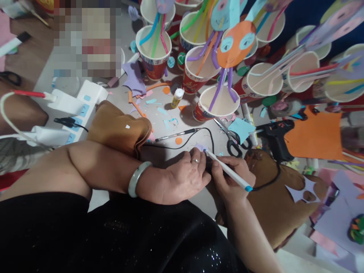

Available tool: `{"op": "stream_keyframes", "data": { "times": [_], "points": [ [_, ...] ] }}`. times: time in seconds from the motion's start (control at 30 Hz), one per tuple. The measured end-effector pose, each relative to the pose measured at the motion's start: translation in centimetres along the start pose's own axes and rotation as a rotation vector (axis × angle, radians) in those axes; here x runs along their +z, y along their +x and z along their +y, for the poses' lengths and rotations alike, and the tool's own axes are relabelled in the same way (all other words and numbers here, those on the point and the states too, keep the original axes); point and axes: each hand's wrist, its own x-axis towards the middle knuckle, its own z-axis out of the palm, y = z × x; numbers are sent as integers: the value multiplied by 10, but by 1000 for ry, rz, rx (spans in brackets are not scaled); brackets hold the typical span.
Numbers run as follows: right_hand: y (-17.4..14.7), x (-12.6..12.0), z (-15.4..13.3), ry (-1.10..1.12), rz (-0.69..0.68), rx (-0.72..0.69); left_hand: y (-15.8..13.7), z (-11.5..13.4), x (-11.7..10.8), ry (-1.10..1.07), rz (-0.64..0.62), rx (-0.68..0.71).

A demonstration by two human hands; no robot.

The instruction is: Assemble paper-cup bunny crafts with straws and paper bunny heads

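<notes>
A white marker (231,173) with a blue end is gripped in my right hand (234,176), its blue tip down at a small light-purple paper piece (200,147). Beside it, my left hand (184,172) lies with fingers bent and together, holding that paper against the table; much of the paper is hidden under the fingers. A jade-like bangle is on the left wrist. A pen (178,135) lies just beyond the left hand, and black scissors (234,142) rest past the right hand.
Paper cups (217,102) with straws and paper faces crowd the back. A glue gun (275,136) lies at right near orange paper (315,132). A power strip (88,102) with plugs stands left. A glue stick (177,98) stands among scraps. Brown sleeve covers (118,127) surround both arms.
</notes>
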Motion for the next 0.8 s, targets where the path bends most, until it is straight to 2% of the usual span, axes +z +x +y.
{"op": "stream_keyframes", "data": {
  "times": [0.37,0.53,0.8],
  "points": [
    [1,-2,0,3,1,17,-4,-6,-5,45,30,59],
    [0,-2,0,11,6,19,-4,-4,-1,86,122,17],
    [1,-1,-1,27,8,5,-3,-1,0,65,112,-6]
  ]
}}
